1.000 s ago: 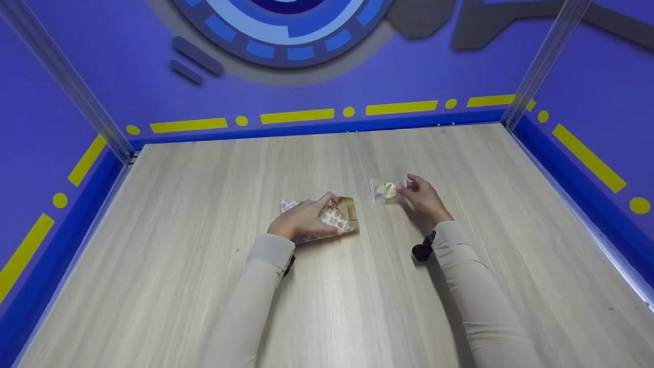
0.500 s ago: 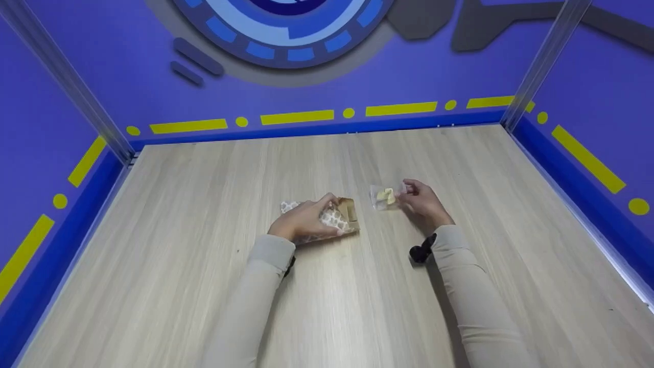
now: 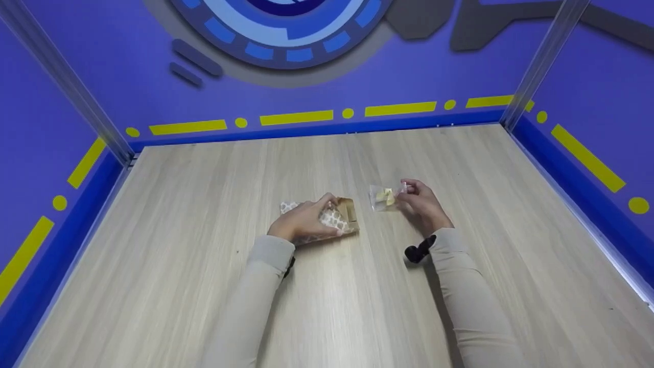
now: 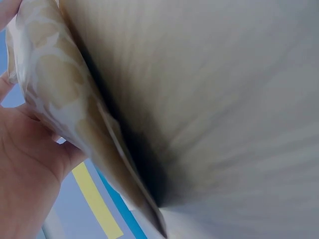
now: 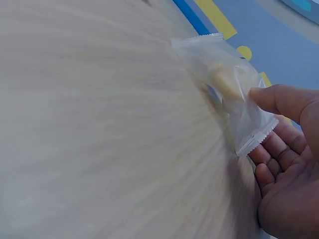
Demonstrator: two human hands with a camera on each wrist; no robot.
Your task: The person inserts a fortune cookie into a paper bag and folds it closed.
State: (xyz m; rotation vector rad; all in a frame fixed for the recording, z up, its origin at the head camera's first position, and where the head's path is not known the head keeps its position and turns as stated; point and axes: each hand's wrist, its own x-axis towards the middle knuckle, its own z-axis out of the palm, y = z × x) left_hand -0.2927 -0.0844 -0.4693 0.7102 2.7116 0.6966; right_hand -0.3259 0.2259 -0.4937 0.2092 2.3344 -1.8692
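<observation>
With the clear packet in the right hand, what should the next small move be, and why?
Probably ease the right hand leftward, bringing the clear packet to the patterned bag: the left hand grips the bag, what looks like its open end faces the packet, and a gap separates the two.

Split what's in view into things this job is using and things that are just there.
In use:
patterned paper bag, gripped by the left hand
clear packet, pinched by the right hand

Just there:
wooden table
purple wall
black wrist camera on the right arm
</observation>
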